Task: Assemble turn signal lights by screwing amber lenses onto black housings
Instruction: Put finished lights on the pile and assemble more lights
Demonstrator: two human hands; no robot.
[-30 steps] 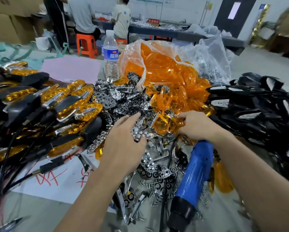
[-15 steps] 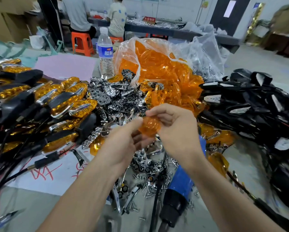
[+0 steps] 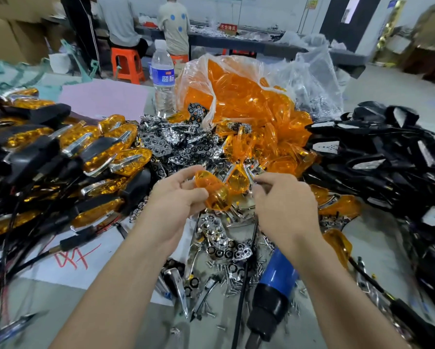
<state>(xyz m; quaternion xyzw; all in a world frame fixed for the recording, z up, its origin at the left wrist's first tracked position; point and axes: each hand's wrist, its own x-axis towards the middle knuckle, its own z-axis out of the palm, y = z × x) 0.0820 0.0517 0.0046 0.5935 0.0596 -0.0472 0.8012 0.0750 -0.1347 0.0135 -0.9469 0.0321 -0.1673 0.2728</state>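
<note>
My left hand (image 3: 176, 197) grips one amber lens (image 3: 212, 191) above the middle of the table. My right hand (image 3: 284, 205) is just right of it, fingers curled, pinching what looks like a thin chrome trim piece (image 3: 252, 176) at its fingertips. Behind them a clear bag spills loose amber lenses (image 3: 241, 96). Black housings (image 3: 387, 159) with wires are heaped on the right. Assembled lights (image 3: 60, 157) with amber lenses are stacked on the left.
A blue electric screwdriver (image 3: 276, 280) lies under my right forearm among loose screws (image 3: 226, 273). Chrome reflector pieces (image 3: 176, 144) cover the table's centre. A water bottle (image 3: 163, 79) stands behind them. People sit on orange stools (image 3: 127, 64) at a far bench.
My right hand picked an amber lens from the pile and passed it to my left hand. My right hand then drew away to the right, toward the chrome pieces.
</note>
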